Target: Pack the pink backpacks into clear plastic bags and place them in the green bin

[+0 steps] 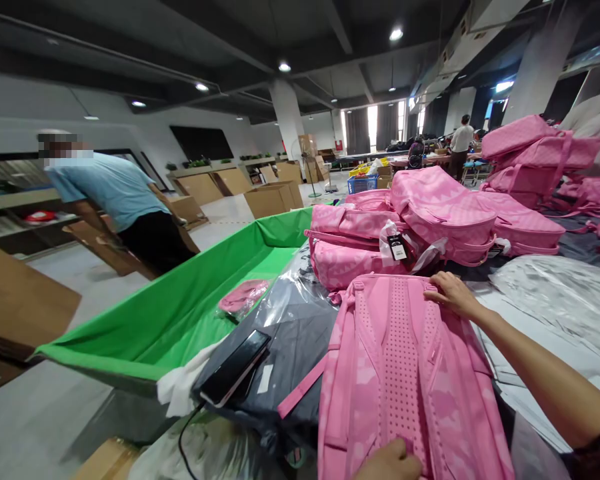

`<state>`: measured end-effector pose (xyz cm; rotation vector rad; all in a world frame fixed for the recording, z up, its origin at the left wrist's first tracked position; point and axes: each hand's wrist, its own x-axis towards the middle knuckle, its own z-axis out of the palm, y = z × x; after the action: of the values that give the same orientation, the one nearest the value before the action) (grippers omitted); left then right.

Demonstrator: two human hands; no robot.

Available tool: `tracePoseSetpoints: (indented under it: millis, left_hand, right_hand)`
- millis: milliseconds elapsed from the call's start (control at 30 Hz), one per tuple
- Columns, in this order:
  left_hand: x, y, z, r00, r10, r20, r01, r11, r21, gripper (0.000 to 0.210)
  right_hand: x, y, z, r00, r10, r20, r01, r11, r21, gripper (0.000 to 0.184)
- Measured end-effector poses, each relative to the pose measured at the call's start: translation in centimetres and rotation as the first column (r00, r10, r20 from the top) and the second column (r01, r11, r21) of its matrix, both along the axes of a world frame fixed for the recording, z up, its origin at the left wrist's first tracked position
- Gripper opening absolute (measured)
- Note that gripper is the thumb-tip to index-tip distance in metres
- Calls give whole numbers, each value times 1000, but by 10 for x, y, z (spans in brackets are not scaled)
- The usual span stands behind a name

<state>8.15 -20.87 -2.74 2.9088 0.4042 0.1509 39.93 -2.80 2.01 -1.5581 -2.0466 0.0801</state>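
Note:
A pink backpack (397,373) with a pale camouflage pattern lies in front of me, its perforated back panel and shoulder straps facing up. At its top edge, my right hand (453,293) is closed with bent fingers on the corner by the strap. My left hand (390,461) is low in the view, curled against the lower back panel and partly cut off by the frame's edge. Just beyond the bag are more pink backpacks (440,210), one with a black and white hang tag (397,247). A loose strap (303,388) sticks out to the left.
Left of the table stands a green fabric-lined bin (145,327) with a bagged pink item (243,298) inside. A black phone (236,367) rests on dark wrapped fabric. Clear plastic bags (565,300) lie right. A person (115,193) in light blue bends near cardboard boxes (273,199).

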Motion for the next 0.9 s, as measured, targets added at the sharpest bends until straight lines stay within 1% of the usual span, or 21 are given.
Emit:
tracePoseSetpoints:
  millis: [33, 67, 100, 133, 167, 200, 233, 267, 300, 333, 367, 400, 433, 467, 533, 600, 667, 733, 833, 900]
  left_hand:
    - [-5, 14, 12, 998, 54, 34, -54, 998, 20, 40]
    - [-11, 33, 26, 988, 132, 83, -136, 990, 43, 40]
    - [-17, 58, 40, 964, 227, 140, -237, 969, 63, 41]
    - [-21, 87, 55, 927, 321, 194, -341, 937, 81, 43]
    - [-22, 118, 67, 830, 479, 284, -517, 853, 72, 46]
    - [-21, 150, 76, 728, 603, 326, -649, 760, 42, 53]
    - [-17, 181, 81, 652, 689, 317, -726, 688, -2, 62]
    - [-11, 208, 82, 635, 726, 263, -742, 668, -51, 64]
    - [-4, 229, 79, 657, 719, 228, -720, 687, -92, 61]
    - [5, 244, 73, 691, 689, 219, -680, 722, -125, 58]
    - [12, 253, 65, 724, 646, 242, -630, 762, -147, 53]
    - [17, 255, 55, 740, 606, 292, -589, 793, -155, 51]
    - [20, 252, 45, 733, 582, 353, -568, 808, -153, 51]
    - [21, 245, 36, 711, 575, 405, -569, 809, -150, 52]
    - [15, 225, 22, 680, 573, 457, -585, 800, -131, 52]
    - [5, 205, 14, 696, 554, 457, -582, 808, -93, 49]
    - [-3, 191, 10, 728, 536, 427, -569, 820, -58, 47]
    - [-6, 184, 7, 756, 541, 367, -566, 823, -47, 44]
    - [-3, 186, 2, 820, 531, 212, -535, 844, -42, 32]
    - [7, 195, -2, 855, 513, 77, -514, 858, -9, 24]
  right_hand:
    - [-2, 6, -8, 997, -36, 64, 32, 997, 65, 46]
    - [-4, 12, -15, 994, -55, 99, 44, 993, 109, 42]
    - [-7, 16, -21, 992, -56, 116, 41, 990, 132, 42]
    - [-11, 19, -26, 991, -43, 124, 26, 990, 136, 44]
    - [-15, 20, -30, 992, -21, 125, 5, 992, 125, 47]
    - [-19, 21, -33, 993, -4, 116, -9, 994, 110, 48]
    - [-22, 20, -34, 996, 7, 91, -16, 995, 101, 48]
    - [-24, 17, -34, 999, 12, 51, -17, 995, 100, 47]
    - [-26, 14, -33, 1000, 18, 0, -18, 994, 106, 47]
    - [-28, 9, -32, 998, 26, -54, -19, 993, 116, 45]
    - [-29, 4, -31, 994, 33, -105, -20, 992, 128, 43]
    - [-30, -1, -31, 989, 40, -145, -19, 990, 140, 41]
    - [-31, -7, -31, 984, 45, -171, -19, 988, 152, 39]
    - [-33, -12, -32, 982, 47, -182, -16, 986, 168, 37]
    - [-39, -24, -35, 985, 47, -166, -12, 979, 205, 33]
    - [-44, -37, -39, 992, 47, -118, -20, 975, 223, 32]
    - [-49, -52, -45, 997, 53, -62, -40, 979, 202, 33]
    - [-51, -68, -52, 997, 71, -21, -67, 985, 157, 34]
    - [-48, -87, -64, 995, 99, 2, -99, 993, 59, 33]
    - [-43, -86, -71, 994, 107, 20, -107, 994, -19, 34]
